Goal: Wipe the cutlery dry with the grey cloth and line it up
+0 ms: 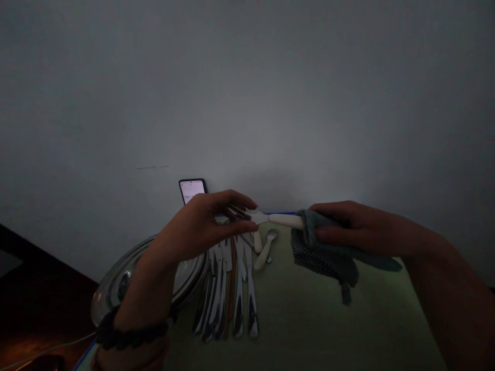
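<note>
Phone (pixel 192 189) partly hidden, cloth (pixel 323 247) covering part of white handle (pixel 286 221)

Phone screen (pixel 192 188) | "00" readable | characters after it partly covered | smaller text unreadable

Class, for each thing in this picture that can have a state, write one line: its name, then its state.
White-handled utensil: raised, handle end in the cloth
Cloth: bunched, part hanging down
Right hand: closed on the cloth
Left hand: curled about the utensil's metal end
Phone: screen lit, partly hidden
Small fork: lying down
Long cutlery: lying side by side
</note>
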Action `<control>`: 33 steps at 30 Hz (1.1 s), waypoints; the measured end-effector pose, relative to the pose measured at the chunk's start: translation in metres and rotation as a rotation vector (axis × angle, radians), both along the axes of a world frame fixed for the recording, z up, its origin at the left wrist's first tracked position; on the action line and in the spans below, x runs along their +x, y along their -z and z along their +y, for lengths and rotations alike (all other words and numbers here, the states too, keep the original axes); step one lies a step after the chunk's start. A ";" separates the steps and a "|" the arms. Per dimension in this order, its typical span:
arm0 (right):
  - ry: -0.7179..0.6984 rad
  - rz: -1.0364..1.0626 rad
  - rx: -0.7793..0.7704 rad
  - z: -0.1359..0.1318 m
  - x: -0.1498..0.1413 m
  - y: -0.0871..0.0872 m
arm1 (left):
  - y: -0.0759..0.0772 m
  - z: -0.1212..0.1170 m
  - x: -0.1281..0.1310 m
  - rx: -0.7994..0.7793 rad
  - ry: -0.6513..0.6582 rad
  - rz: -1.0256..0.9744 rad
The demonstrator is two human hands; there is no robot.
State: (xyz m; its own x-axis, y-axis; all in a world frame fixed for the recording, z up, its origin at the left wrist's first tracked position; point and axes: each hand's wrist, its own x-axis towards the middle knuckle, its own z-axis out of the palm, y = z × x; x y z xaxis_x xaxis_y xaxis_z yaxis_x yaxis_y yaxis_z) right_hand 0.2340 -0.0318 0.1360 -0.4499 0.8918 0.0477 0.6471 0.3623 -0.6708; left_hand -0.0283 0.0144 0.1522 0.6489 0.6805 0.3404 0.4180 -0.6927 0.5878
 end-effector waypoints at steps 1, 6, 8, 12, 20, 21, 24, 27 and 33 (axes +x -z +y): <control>0.008 -0.010 0.015 -0.001 -0.001 0.000 | 0.000 0.000 0.001 0.004 0.002 -0.014; -0.041 -0.039 0.115 -0.005 -0.021 0.001 | -0.001 -0.005 0.010 0.005 0.005 -0.003; -0.062 -0.042 0.159 -0.006 -0.030 0.002 | 0.000 -0.007 0.013 -0.026 0.008 0.020; -0.098 -0.023 0.220 -0.007 -0.042 0.006 | 0.003 -0.009 0.019 -0.168 0.043 0.075; -0.138 -0.006 0.233 -0.009 -0.046 0.004 | 0.003 -0.007 0.024 -0.270 0.120 0.066; -0.141 -0.004 0.228 -0.008 -0.045 0.004 | 0.003 -0.006 0.023 -0.261 0.112 0.059; -0.118 -0.033 0.202 -0.004 -0.041 0.006 | 0.002 -0.004 0.020 -0.249 0.087 0.037; -0.073 -0.082 0.197 0.000 -0.033 0.008 | 0.003 -0.001 0.015 -0.215 0.049 0.005; -0.062 -0.091 0.162 0.003 -0.020 0.007 | 0.008 0.006 0.004 -0.198 0.003 -0.034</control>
State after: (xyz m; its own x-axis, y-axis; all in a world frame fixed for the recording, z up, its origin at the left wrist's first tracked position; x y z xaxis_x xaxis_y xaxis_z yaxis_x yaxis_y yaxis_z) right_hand 0.2143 -0.0283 0.1286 -0.5128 0.8462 0.1453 0.6754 0.5020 -0.5401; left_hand -0.0243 0.0206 0.1446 0.6414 0.7345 0.2217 0.3937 -0.5631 0.7266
